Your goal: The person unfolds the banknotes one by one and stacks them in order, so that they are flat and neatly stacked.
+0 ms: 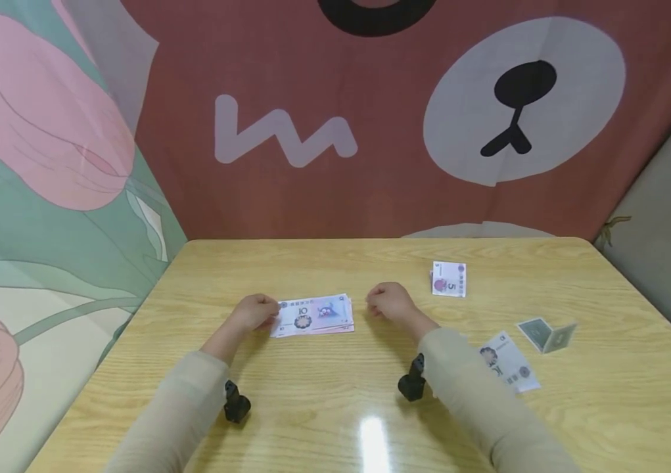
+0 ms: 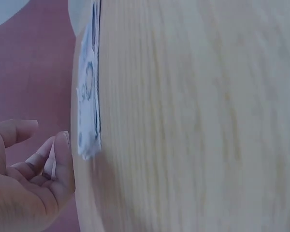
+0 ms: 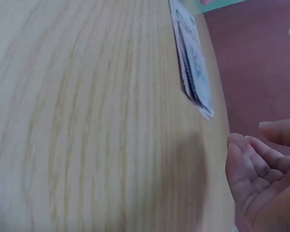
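Observation:
A small stack of banknotes (image 1: 313, 315) lies on the wooden table, with a note marked 10 on top. At the stack's left end is my left hand (image 1: 255, 311). In the left wrist view, this hand (image 2: 36, 174) has its thumb and loosely bent fingers apart, with a gap before the notes (image 2: 89, 92). To the right of the stack, my right hand (image 1: 391, 301) is held just clear of it. The right wrist view shows that hand (image 3: 266, 179) with fingers loosely curled and nothing between thumb and fingertips; the notes' slightly uneven edges (image 3: 195, 67) are beside it.
Farther back on the right lies a note marked 5 (image 1: 450, 280). Another 10 note (image 1: 508, 364) is partly hidden by my right sleeve (image 1: 477, 387). Beside it stands a folded greenish note (image 1: 548, 335). A printed cloth (image 1: 288, 203) hangs behind the table's back edge.

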`<state>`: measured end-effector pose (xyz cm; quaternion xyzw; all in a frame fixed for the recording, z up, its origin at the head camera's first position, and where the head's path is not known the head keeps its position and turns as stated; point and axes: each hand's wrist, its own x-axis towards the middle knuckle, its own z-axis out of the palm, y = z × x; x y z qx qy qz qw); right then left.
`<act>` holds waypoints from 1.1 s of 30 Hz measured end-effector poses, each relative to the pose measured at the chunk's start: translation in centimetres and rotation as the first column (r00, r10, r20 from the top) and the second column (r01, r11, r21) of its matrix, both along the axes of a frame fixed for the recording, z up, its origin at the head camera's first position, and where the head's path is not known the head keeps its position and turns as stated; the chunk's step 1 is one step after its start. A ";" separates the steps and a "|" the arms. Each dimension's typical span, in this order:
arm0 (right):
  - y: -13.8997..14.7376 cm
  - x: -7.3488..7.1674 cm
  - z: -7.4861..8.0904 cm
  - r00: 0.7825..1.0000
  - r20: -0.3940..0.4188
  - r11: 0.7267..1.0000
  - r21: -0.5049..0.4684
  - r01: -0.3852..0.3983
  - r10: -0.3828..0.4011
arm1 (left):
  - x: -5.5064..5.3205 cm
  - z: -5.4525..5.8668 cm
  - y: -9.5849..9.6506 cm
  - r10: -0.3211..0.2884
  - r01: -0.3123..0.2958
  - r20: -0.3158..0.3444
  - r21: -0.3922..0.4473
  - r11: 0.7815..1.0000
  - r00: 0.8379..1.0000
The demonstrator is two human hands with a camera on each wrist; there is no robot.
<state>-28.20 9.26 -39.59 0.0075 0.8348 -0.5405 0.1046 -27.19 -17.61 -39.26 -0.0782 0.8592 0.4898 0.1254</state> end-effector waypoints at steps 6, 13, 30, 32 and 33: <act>0.9 1.3 1.6 1.000 -0.004 1.000 -0.026 -0.004 0.003 | 0.4 0.5 1.2 -0.039 0.041 -0.020 0.106 0.994 0.999; 2.4 2.7 2.7 0.999 -0.048 1.000 -0.016 -0.021 0.021 | 1.1 1.6 3.3 -0.104 0.106 -0.022 0.227 0.968 0.994; 6.8 5.6 3.8 0.998 -0.044 0.999 -0.004 -0.036 0.036 | 2.0 1.5 7.4 -0.254 0.252 -0.043 0.360 0.898 0.966; 7.3 5.9 4.0 0.998 -0.047 0.999 0.001 -0.045 0.045 | 2.1 1.5 7.8 -0.279 0.276 -0.048 0.371 0.887 0.959; 7.5 6.0 4.1 0.998 -0.048 0.999 0.002 -0.047 0.048 | 2.1 1.5 8.0 -0.291 0.289 -0.052 0.375 0.881 0.955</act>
